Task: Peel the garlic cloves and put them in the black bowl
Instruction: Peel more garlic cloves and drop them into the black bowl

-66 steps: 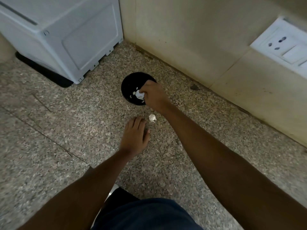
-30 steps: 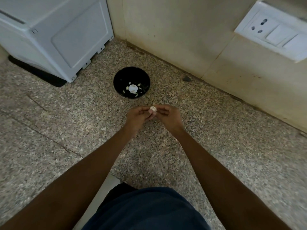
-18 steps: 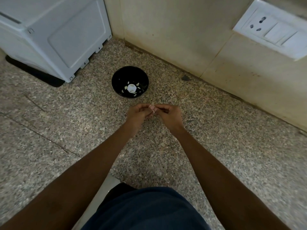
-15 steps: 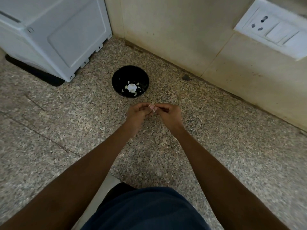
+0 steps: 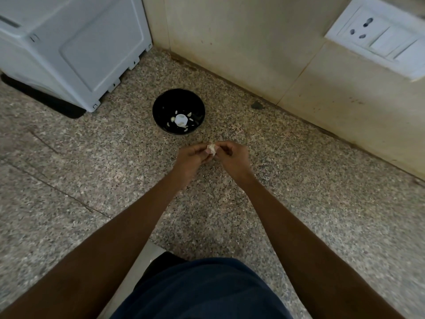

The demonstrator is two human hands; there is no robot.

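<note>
Peeling pale, papery garlic clove [image 5: 212,149]

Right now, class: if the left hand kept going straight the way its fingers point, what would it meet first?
The left hand already pinches the small pale garlic clove; just beyond, probably the right hand.

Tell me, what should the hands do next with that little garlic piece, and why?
Probably keep picking the skin off. Both the left hand and right hand pinch the garlic clove between their fingertips, above the counter and short of the black bowl. It looks papery, so likely not bare enough to drop in.
</note>
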